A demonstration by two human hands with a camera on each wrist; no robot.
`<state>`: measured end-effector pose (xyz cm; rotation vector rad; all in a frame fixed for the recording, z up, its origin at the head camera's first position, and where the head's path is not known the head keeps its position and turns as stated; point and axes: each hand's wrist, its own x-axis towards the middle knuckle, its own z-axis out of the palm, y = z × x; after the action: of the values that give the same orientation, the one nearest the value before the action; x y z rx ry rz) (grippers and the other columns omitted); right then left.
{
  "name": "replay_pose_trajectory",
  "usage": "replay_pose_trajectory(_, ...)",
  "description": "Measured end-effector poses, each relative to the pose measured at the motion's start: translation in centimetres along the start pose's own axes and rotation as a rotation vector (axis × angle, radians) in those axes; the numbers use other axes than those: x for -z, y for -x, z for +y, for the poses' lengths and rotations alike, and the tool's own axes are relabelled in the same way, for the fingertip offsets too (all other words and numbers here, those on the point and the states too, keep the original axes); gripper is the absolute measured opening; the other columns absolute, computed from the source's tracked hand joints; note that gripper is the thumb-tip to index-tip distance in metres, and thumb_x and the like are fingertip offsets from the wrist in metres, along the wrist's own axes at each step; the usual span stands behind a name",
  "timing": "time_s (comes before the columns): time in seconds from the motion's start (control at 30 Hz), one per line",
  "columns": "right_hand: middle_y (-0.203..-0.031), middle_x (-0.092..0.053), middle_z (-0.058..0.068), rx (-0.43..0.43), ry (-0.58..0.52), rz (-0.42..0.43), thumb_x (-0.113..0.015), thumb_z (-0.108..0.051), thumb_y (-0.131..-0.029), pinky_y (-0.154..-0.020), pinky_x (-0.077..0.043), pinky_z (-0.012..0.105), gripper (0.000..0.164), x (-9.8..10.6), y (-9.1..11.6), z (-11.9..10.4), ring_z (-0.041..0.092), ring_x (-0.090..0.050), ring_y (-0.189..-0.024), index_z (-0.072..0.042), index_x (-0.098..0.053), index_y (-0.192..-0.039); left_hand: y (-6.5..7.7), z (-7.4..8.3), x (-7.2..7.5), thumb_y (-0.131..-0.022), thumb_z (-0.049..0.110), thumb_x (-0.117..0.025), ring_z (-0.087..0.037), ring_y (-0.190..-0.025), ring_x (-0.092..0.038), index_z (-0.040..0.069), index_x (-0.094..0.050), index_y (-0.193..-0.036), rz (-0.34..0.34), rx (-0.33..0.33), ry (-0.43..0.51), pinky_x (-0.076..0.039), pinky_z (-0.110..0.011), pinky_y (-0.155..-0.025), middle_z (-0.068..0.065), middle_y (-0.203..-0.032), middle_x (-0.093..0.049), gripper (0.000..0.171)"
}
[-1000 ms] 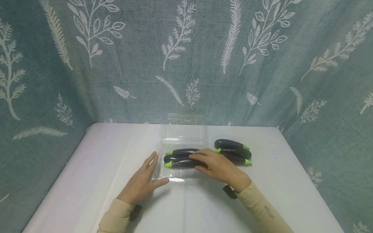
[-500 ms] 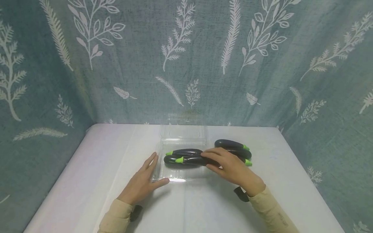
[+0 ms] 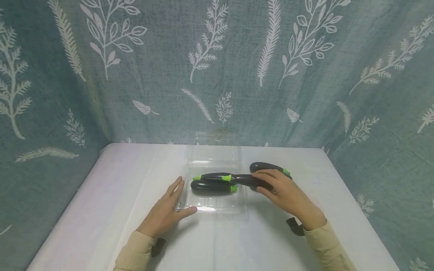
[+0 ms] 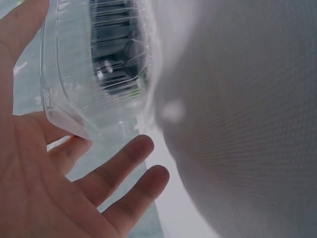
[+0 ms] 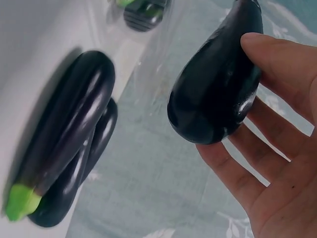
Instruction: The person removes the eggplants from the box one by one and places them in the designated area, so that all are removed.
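My right hand [image 3: 286, 192] holds a dark purple eggplant [image 3: 245, 179] with a green cap, its thumb and fingers on either side of the body in the right wrist view. The cap end of this eggplant [image 5: 213, 89] points left over the clear plastic clamshell box [image 3: 217, 205]. Two more eggplants lie in the box, a rear one [image 3: 210, 175] and a front one [image 3: 210, 186]. At the box's left side rests my left hand [image 3: 164, 212], thumb and fingers spread. In the left wrist view its fingers touch the box [image 4: 69, 106] near a corner.
Several eggplants [image 5: 69, 114] lie together on the white table [image 3: 135, 180], right of the box and partly behind my right hand. The box's clear lid [image 3: 213, 152] stands raised at the back. A patterned curtain [image 3: 162, 75] surrounds the table.
My right hand has lifted the eggplant from the front of the box and carried it right, toward the other eggplants. The left hand has stayed in place.
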<state>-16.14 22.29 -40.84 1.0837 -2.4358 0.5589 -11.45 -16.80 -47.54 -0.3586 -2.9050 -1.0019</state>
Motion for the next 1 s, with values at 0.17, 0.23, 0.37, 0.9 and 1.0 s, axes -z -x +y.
replay_pose_trajectory(0.17,-0.13,-0.064,0.006,-0.046,0.023,0.003,-0.082,-0.017,-0.087,-0.097,-0.053,0.046,0.045,0.6,1.2,0.7,0.025,-0.061,-0.12,-0.013,-0.068,-0.129,0.0,0.1,0.0,-0.087,0.064,-0.07,-0.037,-0.147,-0.032,0.01,-0.022,-0.162,-0.003,-0.004,-0.003,-0.033,-0.06,-0.114,-0.003,-0.169,-0.016,0.105)
replay_pose_trajectory(0.23,-0.13,-0.064,0.006,-0.063,0.026,0.001,-0.082,-0.017,-0.087,-0.097,-0.052,0.046,0.045,0.7,1.7,1.1,0.026,-0.061,-0.12,-0.013,-0.068,-0.129,0.0,0.1,0.0,-0.087,0.064,-0.07,-0.037,-0.147,-0.032,0.01,-0.022,-0.162,-0.003,-0.006,-0.007,-0.033,-0.06,-0.115,-0.003,-0.169,-0.016,0.105)
replay_pose_trajectory(0.37,-0.13,-0.064,0.006,-0.1,0.031,-0.005,-0.082,-0.015,-0.087,-0.099,-0.051,0.047,0.046,0.9,2.7,1.9,0.027,-0.061,-0.12,-0.012,-0.068,-0.13,0.0,0.1,-0.1,-0.087,0.065,-0.069,-0.037,-0.147,-0.032,0.009,-0.022,-0.162,-0.007,-0.009,-0.008,-0.033,-0.059,-0.114,-0.003,-0.17,-0.015,0.105)
replay_pose_trajectory(0.9,-0.122,-0.067,0.009,-0.122,0.084,0.014,-0.085,-0.007,-0.08,-0.088,-0.055,0.051,0.047,1.0,6.1,3.5,0.031,-0.064,-0.11,-0.011,-0.07,-0.124,0.0,0.4,-0.1,-0.088,0.061,-0.07,-0.038,-0.147,-0.033,0.008,-0.024,-0.162,0.006,-0.017,-0.017,-0.034,-0.06,-0.114,-0.004,-0.169,-0.017,0.102)
replay_pose_trajectory(1.0,-0.121,-0.067,0.01,-0.113,0.096,0.02,-0.086,-0.006,-0.078,-0.088,-0.055,0.051,0.048,0.9,6.5,3.7,0.032,-0.064,-0.11,-0.01,-0.071,-0.124,0.0,0.3,-0.1,-0.089,0.061,-0.07,-0.038,-0.147,-0.033,0.007,-0.024,-0.161,0.005,-0.02,-0.019,-0.034,-0.059,-0.114,-0.004,-0.169,-0.017,0.101)
